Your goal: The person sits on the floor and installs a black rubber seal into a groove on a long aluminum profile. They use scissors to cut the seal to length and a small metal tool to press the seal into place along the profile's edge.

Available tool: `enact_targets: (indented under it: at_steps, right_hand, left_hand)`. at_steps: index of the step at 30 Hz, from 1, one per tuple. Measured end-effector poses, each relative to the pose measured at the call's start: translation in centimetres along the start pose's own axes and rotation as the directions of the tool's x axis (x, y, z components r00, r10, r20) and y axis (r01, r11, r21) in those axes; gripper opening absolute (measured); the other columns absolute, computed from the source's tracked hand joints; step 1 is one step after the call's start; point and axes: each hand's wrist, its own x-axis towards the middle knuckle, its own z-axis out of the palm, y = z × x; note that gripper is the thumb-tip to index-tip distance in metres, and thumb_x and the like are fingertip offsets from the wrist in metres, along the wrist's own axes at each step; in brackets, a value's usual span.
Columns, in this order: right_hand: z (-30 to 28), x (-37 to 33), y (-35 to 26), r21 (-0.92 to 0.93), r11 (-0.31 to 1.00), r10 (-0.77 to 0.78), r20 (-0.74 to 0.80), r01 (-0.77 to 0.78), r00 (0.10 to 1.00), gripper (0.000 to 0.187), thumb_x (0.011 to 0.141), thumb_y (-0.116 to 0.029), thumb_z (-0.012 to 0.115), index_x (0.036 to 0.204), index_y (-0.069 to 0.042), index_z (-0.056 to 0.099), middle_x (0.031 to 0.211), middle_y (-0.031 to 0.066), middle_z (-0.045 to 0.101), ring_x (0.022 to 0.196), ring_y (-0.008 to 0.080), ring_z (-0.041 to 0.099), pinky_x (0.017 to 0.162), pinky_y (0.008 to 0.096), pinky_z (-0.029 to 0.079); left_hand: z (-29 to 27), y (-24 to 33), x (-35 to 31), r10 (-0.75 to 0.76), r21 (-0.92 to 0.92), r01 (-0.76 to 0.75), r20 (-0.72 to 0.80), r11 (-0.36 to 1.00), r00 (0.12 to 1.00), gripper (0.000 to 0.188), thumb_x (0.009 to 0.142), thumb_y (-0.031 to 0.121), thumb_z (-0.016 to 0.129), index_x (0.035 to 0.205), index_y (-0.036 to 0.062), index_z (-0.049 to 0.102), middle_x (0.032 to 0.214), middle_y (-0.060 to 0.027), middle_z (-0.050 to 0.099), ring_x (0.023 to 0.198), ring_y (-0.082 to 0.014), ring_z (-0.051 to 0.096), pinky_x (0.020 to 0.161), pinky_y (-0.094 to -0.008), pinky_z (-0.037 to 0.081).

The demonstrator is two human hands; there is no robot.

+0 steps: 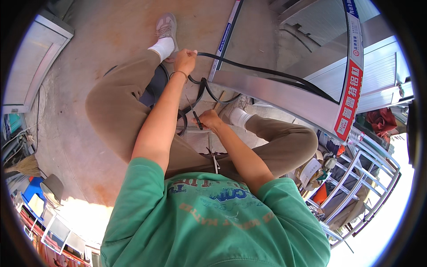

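My left hand (186, 61) pinches the end of a black rubber strip (253, 67) between thumb and fingers. From there the strip runs right, across the opening of a silver metal frame (267, 92), to its far right corner. More of the black strip hangs in loops (202, 89) below my left hand, between my legs. My right hand (209, 120) is closed around the dark handles of a pair of scissors (194, 115), whose blades point up and away from me, near the loops. Its fingers are partly hidden.
Red and white film (351, 91) covers the frame's right side. Behind it stand pale metal panels (378, 66). A metal rack (364, 178) and mixed items lie at the right. At the left are a panel door (35, 58), a broom (27, 165) and a blue item (35, 198).
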Motion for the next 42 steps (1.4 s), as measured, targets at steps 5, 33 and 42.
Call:
enact_targets:
  at_steps: [5,33,42]
  right_hand:
    - [-3.5,-10.9,-1.7,0.259,0.966,-0.022,0.141,-0.015,0.99,0.022,0.09,-0.017,0.081,0.098,0.002,0.072,0.088,0.012,0.078,0.066,0.0113,0.071,0.056,0.0241,0.052]
    - [-4.1,-0.6,-4.9,0.391,0.913,0.047,-0.379,0.114,0.924,0.056,0.091,-0.061,0.072,0.079,-0.006,0.068,0.068,0.0025,0.066,0.058,0.0109,0.062,0.049,0.0235,0.04]
    - [-4.1,-0.5,-4.1,0.346,0.933,0.047,-0.388,0.098,0.921,0.055,0.09,-0.06,0.074,0.076,-0.006,0.068,0.067,0.003,0.067,0.056,0.0117,0.063,0.047,0.0242,0.04]
  left_hand:
    - [-0.2,-0.3,1.6,0.072,0.171,-0.073,0.014,0.983,0.997,0.035,0.091,0.039,0.075,0.092,0.0039,0.07,0.078,-0.0079,0.075,0.075,-0.02,0.072,0.07,-0.0373,0.053]
    - [8.8,-4.3,1.3,-0.007,0.278,-0.067,0.257,0.958,0.966,0.014,0.08,0.02,0.082,0.085,0.0088,0.075,0.093,-0.0135,0.075,0.09,-0.0332,0.072,0.081,-0.043,0.057]
    - [9.6,-5.5,1.6,0.011,0.201,-0.057,0.224,0.978,0.974,0.01,0.079,0.015,0.082,0.083,0.0082,0.077,0.095,-0.0145,0.075,0.091,-0.0347,0.072,0.083,-0.0423,0.058]
